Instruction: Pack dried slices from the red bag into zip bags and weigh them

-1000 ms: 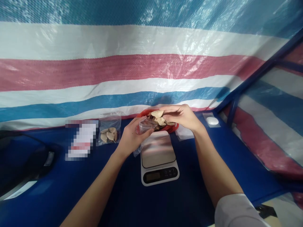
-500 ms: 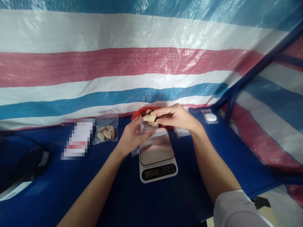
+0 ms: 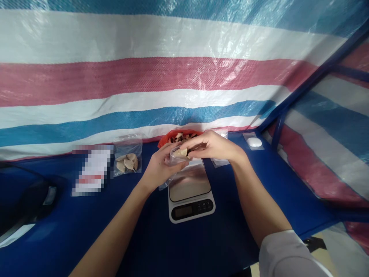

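Note:
My left hand (image 3: 158, 164) is closed round a clear plastic bag (image 3: 173, 157), keeping its mouth spread open above the kitchen scale (image 3: 190, 184). Pale, dried-looking slices (image 3: 181, 152) sit at the bag's mouth, with the fingers of my right hand (image 3: 215, 145) pinching them there. Just behind both hands is a red bag (image 3: 163, 141) filled with similar light and dark pieces, partly covered by my fingers. The scale's metal plate is partly hidden under the hands, and its display looks dark.
To the left lie a clear zip bag (image 3: 127, 163) of pale slices and a blurred-out white packet (image 3: 93, 169). A dark object (image 3: 29, 200) is at the far left. On the right are clear bags (image 3: 220, 162) and a small bag with a white oval item (image 3: 254, 142). Striped sheeting (image 3: 144, 77) rises behind.
My right hand has lowered the pale slices from above the bag's rim down into its mouth. More of the red bag's contents now shows. My left hand stays on the clear bag.

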Available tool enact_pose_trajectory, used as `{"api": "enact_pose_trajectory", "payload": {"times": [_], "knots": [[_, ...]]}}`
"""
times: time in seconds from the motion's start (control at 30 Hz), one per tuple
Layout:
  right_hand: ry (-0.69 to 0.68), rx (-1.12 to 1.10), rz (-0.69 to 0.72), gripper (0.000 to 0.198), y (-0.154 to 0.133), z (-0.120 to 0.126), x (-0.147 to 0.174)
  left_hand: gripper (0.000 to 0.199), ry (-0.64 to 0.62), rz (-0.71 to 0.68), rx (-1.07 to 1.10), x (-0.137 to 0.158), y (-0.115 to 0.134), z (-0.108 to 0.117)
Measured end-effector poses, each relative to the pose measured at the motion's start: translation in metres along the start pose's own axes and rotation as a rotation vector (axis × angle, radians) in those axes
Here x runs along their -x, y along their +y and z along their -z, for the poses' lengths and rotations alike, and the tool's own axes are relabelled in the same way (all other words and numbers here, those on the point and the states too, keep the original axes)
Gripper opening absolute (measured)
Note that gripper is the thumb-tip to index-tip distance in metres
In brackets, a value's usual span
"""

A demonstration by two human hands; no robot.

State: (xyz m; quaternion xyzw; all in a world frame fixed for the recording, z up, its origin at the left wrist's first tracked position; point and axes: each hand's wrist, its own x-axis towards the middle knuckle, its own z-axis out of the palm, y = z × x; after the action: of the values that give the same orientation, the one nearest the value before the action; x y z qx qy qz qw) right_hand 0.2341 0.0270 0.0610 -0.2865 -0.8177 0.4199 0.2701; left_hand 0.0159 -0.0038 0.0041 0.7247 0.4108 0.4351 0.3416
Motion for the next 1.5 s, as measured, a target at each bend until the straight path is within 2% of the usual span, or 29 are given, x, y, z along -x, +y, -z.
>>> {"api": "enact_pose_trajectory", "payload": {"times": [0.13,0.3,0.5,0.63,0.83,1.0,1.13,1.23,1.37,1.5], "knots": [[-0.012,0.104,-0.02,0.03,-0.004,-0.003,-0.003,0.058,-0.001,-0.008,-0.026,0.0,-0.001,-0.002],[0.015,0.158,-0.004,0.029,-0.002,-0.009,-0.006,0.05,0.023,0.006,-0.019,0.0,0.002,-0.003],[0.044,0.204,-0.008,0.021,0.0,-0.013,-0.011,0.065,0.041,0.009,-0.054,0.0,-0.004,-0.004],[0.037,0.204,-0.03,0.017,0.0,-0.016,-0.012,0.08,0.043,-0.02,-0.059,0.001,-0.013,-0.006],[0.033,0.205,-0.009,0.015,0.005,-0.02,-0.013,0.071,0.071,-0.053,-0.146,0.001,-0.013,-0.006],[0.05,0.083,-0.002,0.021,0.009,-0.019,-0.012,0.073,0.075,-0.052,-0.086,0.001,-0.013,-0.005],[0.106,-0.017,0.017,0.026,0.013,-0.011,-0.008,0.071,0.111,-0.012,-0.048,0.001,-0.015,-0.004],[0.21,-0.019,-0.023,0.026,0.017,0.002,-0.001,0.069,0.148,0.062,-0.022,0.002,-0.014,-0.002],[0.338,0.098,-0.128,0.025,0.03,0.022,0.011,0.071,0.168,0.115,0.04,0.0,-0.009,0.005],[0.278,0.345,-0.242,0.023,0.042,0.031,0.016,0.073,0.182,0.115,0.008,-0.002,-0.007,0.013]]}}
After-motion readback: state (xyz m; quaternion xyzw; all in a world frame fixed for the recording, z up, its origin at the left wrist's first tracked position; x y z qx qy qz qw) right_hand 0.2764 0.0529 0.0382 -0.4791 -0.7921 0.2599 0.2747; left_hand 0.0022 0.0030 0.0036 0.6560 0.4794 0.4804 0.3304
